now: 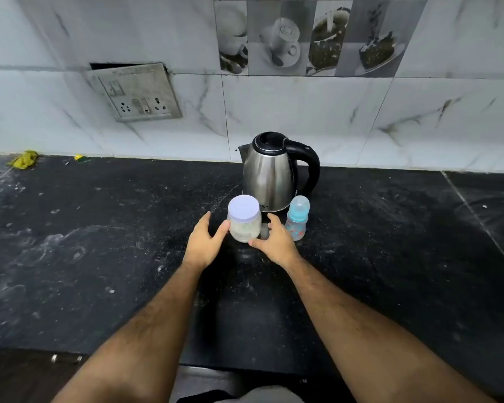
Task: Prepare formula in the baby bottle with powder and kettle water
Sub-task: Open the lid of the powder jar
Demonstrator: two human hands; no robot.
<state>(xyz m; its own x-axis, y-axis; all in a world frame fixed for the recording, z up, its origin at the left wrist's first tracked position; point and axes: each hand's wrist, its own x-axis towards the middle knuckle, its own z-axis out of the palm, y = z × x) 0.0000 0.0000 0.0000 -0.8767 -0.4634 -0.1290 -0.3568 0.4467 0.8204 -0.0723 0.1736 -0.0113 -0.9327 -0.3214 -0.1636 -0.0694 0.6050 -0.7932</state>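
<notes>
1. The powder jar stands upright on the dark surface, its pale lid closed. It sits nearest the person, probably because it has to be opened first.

2. The left hand comes at the jar from the left, fingers spread and nearly straight. The thumb touches, or all but touches, the jar's wall; blur makes it hard to say which.

3. The right hand flanks the jar on the right, fingers loosely spread, thumb low near the jar's base. It holds nothing. With the two hands bracketing the jar, I judge that one will steady the body while the other turns the lid.

4. The baby bottle stands upright just beside the jar, to its right, behind the right hand. Its teat and blue collar are on, so it cannot take powder yet.

5. The steel kettle stands close behind both, lid down, handle pointing right. That suits a right-handed pour later.

6. All three stand together near the front of the surface, so little reaching is needed between steps.

7. Nothing appears mixed yet; the task looks to be at its start.
</notes>
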